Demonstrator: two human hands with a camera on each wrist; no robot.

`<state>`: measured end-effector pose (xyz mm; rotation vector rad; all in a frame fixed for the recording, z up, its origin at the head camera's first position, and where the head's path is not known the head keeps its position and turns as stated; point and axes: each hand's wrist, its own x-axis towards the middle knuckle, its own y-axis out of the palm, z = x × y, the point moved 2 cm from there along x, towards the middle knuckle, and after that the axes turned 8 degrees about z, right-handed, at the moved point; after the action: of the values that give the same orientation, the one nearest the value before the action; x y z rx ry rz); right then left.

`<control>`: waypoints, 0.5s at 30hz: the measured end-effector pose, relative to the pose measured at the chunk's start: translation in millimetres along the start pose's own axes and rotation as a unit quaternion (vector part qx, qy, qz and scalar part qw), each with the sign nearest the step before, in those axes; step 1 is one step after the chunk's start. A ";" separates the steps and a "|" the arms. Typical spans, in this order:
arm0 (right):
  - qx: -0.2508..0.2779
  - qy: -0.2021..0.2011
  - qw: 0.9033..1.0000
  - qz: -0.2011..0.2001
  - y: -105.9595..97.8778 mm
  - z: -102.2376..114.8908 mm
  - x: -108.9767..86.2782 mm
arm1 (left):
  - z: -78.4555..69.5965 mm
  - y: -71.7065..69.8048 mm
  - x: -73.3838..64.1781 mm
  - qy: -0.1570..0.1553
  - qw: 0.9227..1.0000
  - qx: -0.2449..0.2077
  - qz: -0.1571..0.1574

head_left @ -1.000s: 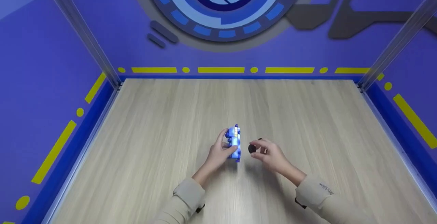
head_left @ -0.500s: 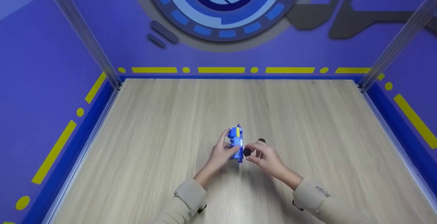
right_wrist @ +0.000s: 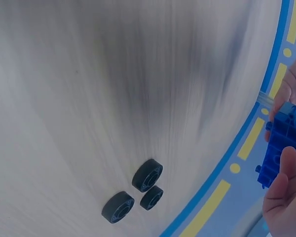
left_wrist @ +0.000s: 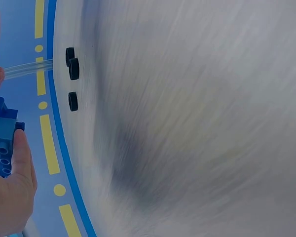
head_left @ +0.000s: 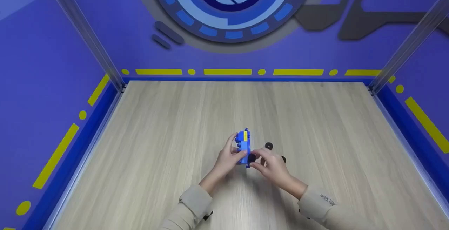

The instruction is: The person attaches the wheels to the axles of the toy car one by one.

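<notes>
Left hand: Fingers curl around a blue toy, thumb across its near face, the rest behind its studded side.
Toy: Held in the air above the table, near the middle of the scene, turned on its side, studs toward the left hand, underside toward the right hand.
Right hand: Thumb and fingers, barely parted, pinch a black wheel at its edges.
Wheel: Against the toy's underside, toward its near end; whether it sits on an axle peg cannot be told.
Loose wheels: Three, black, stand on the table beyond the right hand, two close together, the third just beside them.
Sleeves: Beige on both arms, lettering on the right one.
Walls: Blue-violet, edged with yellow dashes and dots, a metal post at each far corner.
</notes>
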<state>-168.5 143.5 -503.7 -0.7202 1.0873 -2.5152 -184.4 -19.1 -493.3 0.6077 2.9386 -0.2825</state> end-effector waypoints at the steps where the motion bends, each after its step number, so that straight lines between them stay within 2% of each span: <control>1: -0.005 -0.001 1.000 -0.002 0.3 0.4 -0.2 | -1.1 0.1 -0.9 -0.001 1.000 -0.001 0.001; 15: -0.037 -0.005 0.999 -0.021 2.7 4.8 -0.8 | -1.9 -0.5 -3.2 0.003 1.000 0.005 -0.002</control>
<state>-165.0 139.2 -503.1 -0.7841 1.1779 -2.5151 -181.8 -20.3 -490.8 0.6056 2.9460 -0.2979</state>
